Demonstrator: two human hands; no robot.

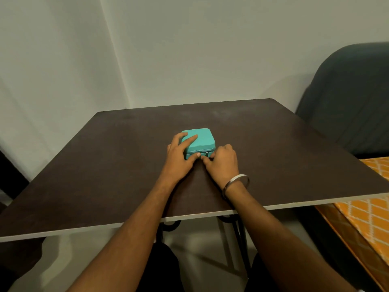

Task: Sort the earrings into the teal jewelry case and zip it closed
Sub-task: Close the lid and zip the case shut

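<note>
A small teal jewelry case (203, 140) lies shut in the middle of the dark brown table (105, 157). My left hand (181, 154) rests on the case's left side, fingers spread over the lid and thumb against the front wall. My right hand (222, 162) is at the case's front right corner, fingers curled beside the small zipper pull (207, 153); whether they pinch the pull is not clear. No earrings are visible.
A dark grey chair back (347, 98) stands at the right beyond the table. An orange patterned cloth (370, 216) lies at the lower right. Grey walls meet in a corner behind the table. Metal table legs (237, 232) show under the near edge.
</note>
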